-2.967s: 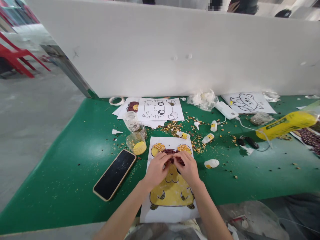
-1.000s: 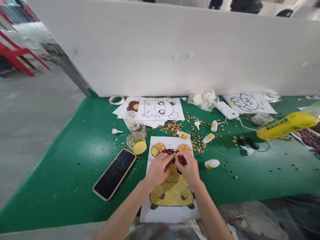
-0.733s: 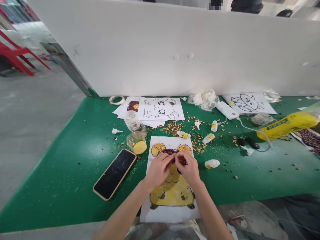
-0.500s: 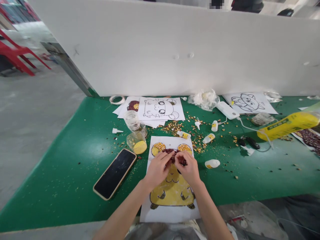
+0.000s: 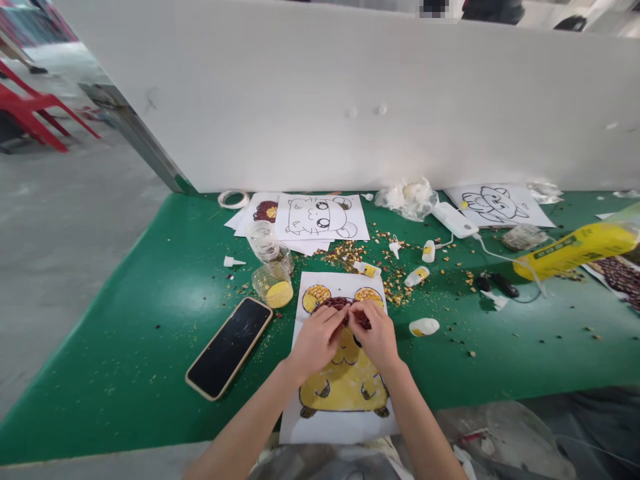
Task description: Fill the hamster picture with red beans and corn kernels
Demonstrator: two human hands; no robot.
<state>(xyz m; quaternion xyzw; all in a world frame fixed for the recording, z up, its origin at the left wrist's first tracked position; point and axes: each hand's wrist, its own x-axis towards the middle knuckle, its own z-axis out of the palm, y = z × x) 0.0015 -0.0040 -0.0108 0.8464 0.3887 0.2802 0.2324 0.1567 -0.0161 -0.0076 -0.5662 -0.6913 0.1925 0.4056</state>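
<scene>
A paper with a yellow hamster-like drawing (image 5: 345,393) lies in front of me. Kernels fill its round ears, and dark red beans (image 5: 332,304) cover the top of its head. My left hand (image 5: 315,340) rests over the left side of the face, fingertips drawn together at the beans. Opposite it, my right hand (image 5: 374,335) pinches at the same patch, its fingertips almost touching the left ones. Whatever lies between the fingers is too small and hidden to make out.
A phone (image 5: 229,348) and clear plastic jars (image 5: 270,280) are on the left. Small glue bottles (image 5: 424,327) and scattered grains (image 5: 345,255) lie to the right and behind. Farther back are outline drawings (image 5: 320,219), a white device (image 5: 456,220), a yellow bag (image 5: 575,251) and a white partition (image 5: 300,100).
Both hands stay over the bean patch; the fingertips have shifted only very slightly. Nothing else on the table has visibly moved.
</scene>
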